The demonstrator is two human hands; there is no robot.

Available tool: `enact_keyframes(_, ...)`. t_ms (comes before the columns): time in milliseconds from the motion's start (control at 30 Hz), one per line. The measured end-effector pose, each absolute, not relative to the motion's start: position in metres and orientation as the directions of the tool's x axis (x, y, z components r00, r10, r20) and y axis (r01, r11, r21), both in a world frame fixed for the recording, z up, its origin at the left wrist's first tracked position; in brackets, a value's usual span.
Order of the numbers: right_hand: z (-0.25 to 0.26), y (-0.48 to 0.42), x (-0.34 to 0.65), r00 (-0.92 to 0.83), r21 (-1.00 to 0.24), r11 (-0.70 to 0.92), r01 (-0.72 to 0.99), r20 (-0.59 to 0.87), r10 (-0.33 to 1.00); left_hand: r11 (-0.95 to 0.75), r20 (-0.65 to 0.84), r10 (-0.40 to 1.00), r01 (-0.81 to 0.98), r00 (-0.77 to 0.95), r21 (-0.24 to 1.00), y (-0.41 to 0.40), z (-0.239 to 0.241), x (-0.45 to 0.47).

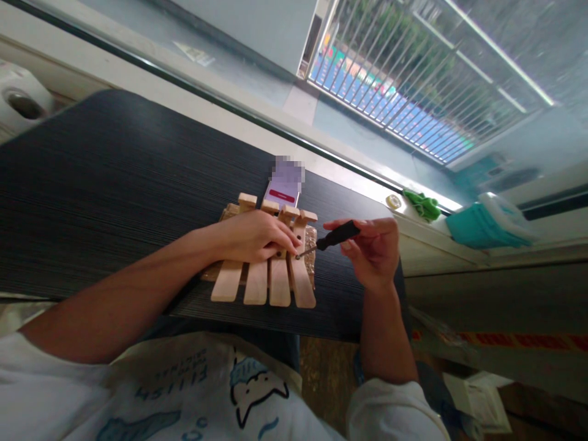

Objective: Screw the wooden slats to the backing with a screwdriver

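Observation:
Several pale wooden slats (280, 285), each with a raised block at its far end, lie side by side on the table. Dark round screw heads or holes show on them. My left hand (252, 236) rests across the slats, its fingers bent down onto the wood and holding them. Between the fingers and thumb of my right hand (374, 248) is a screwdriver (337, 235) with a black handle. Its thin shaft slants down to the left, and the tip meets a dark screw spot on the rightmost slat, close to my left fingertips.
Under the slats lies a brown, shiny wrapped pad (310, 260). A phone (283, 187) with a lit screen sits just beyond, on the dark table (114, 165). Along the window ledge are a tape roll (393, 201), a green cloth (422, 205) and a teal container (480, 223).

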State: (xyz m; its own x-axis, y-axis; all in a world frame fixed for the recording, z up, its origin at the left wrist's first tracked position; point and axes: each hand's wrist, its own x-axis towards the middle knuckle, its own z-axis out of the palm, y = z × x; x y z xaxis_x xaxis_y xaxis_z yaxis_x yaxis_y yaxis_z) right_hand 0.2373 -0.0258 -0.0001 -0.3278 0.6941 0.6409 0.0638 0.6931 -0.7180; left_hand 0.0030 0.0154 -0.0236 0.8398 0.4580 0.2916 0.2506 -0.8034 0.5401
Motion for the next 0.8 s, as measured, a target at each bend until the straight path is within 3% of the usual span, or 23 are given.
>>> enact_keyframes(333,-0.0066,-0.0226,0.2451,-0.357,-0.670,0.711,0.213,0.624,0.695,-0.804,0.286,0.459,0.256,0.841,0.537,0.0148,-0.0243,0.0032)
enact_keyframes(800,-0.0078,-0.0218,0.2420,-0.293,-0.686,0.709,0.164,0.652,0.699,-0.813,0.307,0.449,0.242,0.839,0.529,0.0150,-0.0250,0.0028)
